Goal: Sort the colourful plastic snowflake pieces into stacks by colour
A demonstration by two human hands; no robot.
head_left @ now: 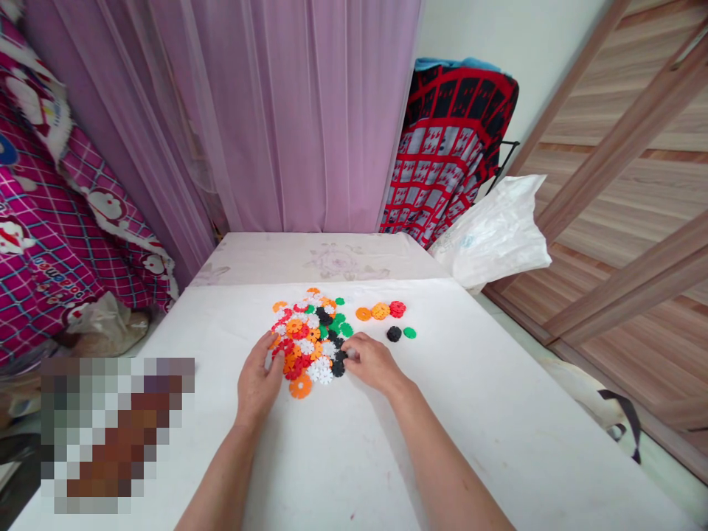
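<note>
A loose pile of flower-shaped plastic discs (306,346) in red, orange, white, green and black lies on the white tabletop (332,457). My left hand (261,376) rests at the pile's left edge, fingers apart, with nothing seen in it. At the right edge my right hand (369,360) has its thumb and fingertips close together beside the black discs (338,363); whether they hold one is too small to tell. Right of the pile are small groups: orange discs (380,311), red discs (397,309), black discs (394,334) and a green disc (410,333).
A white plastic bag (495,232) stands beyond the table's back right corner. Purple curtains (299,110) hang behind the table. A patterned pink cloth (82,221) is at the left, and wooden doors (636,184) are at the right.
</note>
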